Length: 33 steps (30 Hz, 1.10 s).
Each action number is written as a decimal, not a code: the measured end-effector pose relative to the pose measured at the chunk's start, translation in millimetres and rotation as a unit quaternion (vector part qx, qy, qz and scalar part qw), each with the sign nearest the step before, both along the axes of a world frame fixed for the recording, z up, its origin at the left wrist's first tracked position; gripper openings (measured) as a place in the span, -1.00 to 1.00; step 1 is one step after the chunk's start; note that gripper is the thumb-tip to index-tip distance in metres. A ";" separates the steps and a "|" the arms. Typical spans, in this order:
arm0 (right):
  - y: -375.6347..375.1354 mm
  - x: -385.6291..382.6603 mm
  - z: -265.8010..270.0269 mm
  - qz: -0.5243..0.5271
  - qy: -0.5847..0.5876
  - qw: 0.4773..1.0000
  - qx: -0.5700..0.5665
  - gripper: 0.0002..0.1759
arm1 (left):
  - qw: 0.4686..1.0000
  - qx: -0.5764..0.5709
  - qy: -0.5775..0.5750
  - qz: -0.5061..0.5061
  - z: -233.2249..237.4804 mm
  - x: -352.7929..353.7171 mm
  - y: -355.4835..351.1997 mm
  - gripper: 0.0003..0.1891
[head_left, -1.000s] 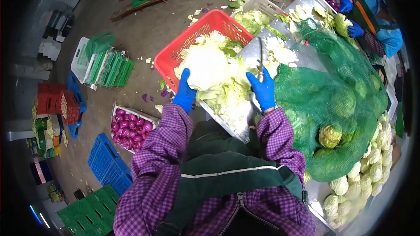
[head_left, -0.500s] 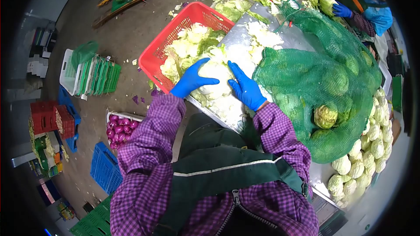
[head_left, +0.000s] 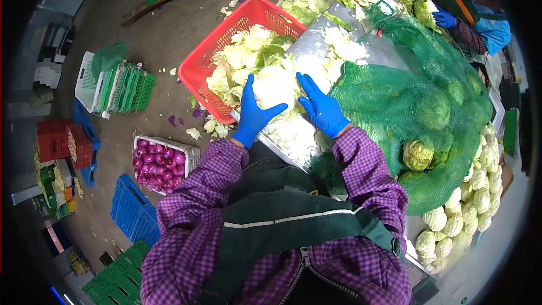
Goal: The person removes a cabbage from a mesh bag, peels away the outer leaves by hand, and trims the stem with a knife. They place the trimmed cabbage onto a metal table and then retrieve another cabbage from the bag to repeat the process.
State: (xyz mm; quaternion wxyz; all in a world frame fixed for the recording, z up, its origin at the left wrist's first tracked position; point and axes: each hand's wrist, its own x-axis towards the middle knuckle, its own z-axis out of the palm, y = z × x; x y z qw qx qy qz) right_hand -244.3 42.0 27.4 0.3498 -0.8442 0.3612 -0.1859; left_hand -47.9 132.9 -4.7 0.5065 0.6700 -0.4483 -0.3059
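Observation:
A pale, overexposed cabbage [head_left: 274, 86] sits at the table edge beside the red crate, between my two blue-gloved hands. My left hand [head_left: 254, 114] curves around its near left side, fingers up along the edge and thumb across the front. Against its right side rest the fingertips of my right hand [head_left: 323, 108], with the palm turned inward. Loose cabbage leaves [head_left: 293, 135] lie under and in front of the hands. More leaves [head_left: 243, 51] fill part of the red crate [head_left: 197, 59].
Right of my hands, a green mesh sack [head_left: 384, 96] holds cabbages. Trimmed cabbages [head_left: 454, 223] are piled at the table's right end. Purple onions [head_left: 161, 164] fill a crate on the floor. A co-worker's gloved hand [head_left: 445, 18] holds a cabbage at the far right.
My left hand has turned more upright around the cabbage's left side. The right hand has shifted slightly right and lower. The view has moved a little, showing more of the onion crate.

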 end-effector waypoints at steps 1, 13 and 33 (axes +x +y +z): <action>-2.3 1.6 5.1 0.031 0.012 0.999 -0.007 -0.36 | 1.000 0.011 0.003 -0.009 4.8 1.9 1.4 0.24; -27.1 35.0 -52.9 -0.132 -0.089 0.977 0.141 -0.59 | 0.984 -0.026 -0.100 -0.142 -10.1 6.1 24.1 0.20; -22.2 21.4 -52.8 -0.246 -0.199 0.851 0.420 -0.60 | 0.966 0.003 -0.068 -0.251 7.7 34.0 12.4 0.19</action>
